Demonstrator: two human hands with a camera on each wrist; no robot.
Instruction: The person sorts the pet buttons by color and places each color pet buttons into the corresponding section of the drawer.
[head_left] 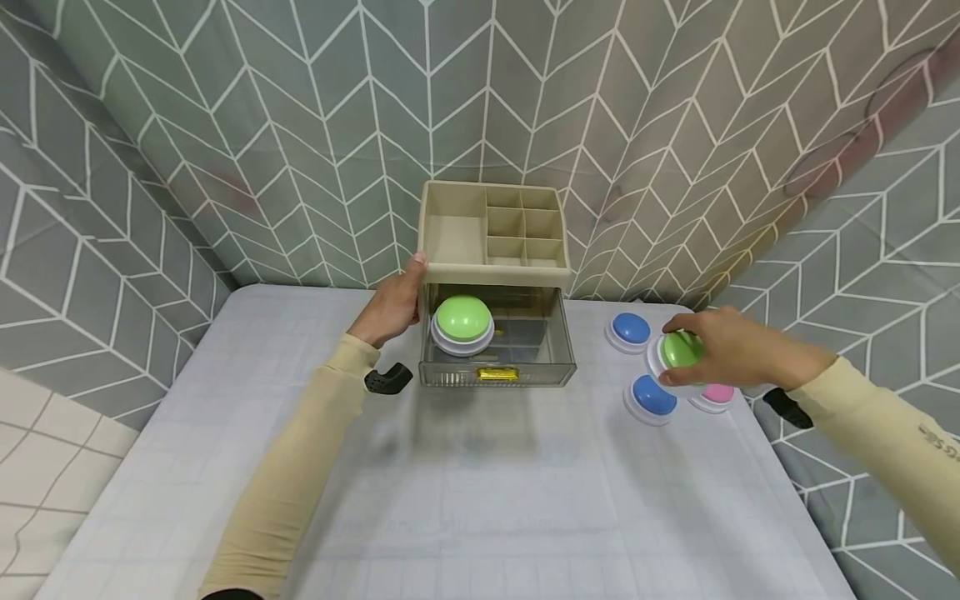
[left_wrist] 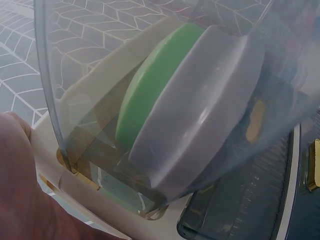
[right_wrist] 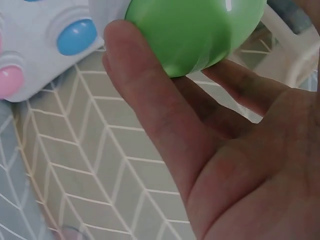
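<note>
My 2 cream fabric sleeves [head_left: 292, 475] cross the white-covered counter [head_left: 525, 500]. Near its far right corner, my right grip [head_left: 738, 346], partly spread, pinches a green-domed, white-based plastic button [head_left: 681, 350]; my left grip [head_left: 392, 302] touches the beige plastic organizer [head_left: 495, 273], finger curl unclear.

White tablecloth [head_left: 510, 508]: bright, with soft shadows
Smoky drawer [head_left: 540, 376]: hazy in left wrist view
Held green button [right_wrist: 200, 37]: white glint

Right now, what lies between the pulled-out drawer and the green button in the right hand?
In the head view, bare white tabletop beside the drawer, then the farther blue button.
</note>
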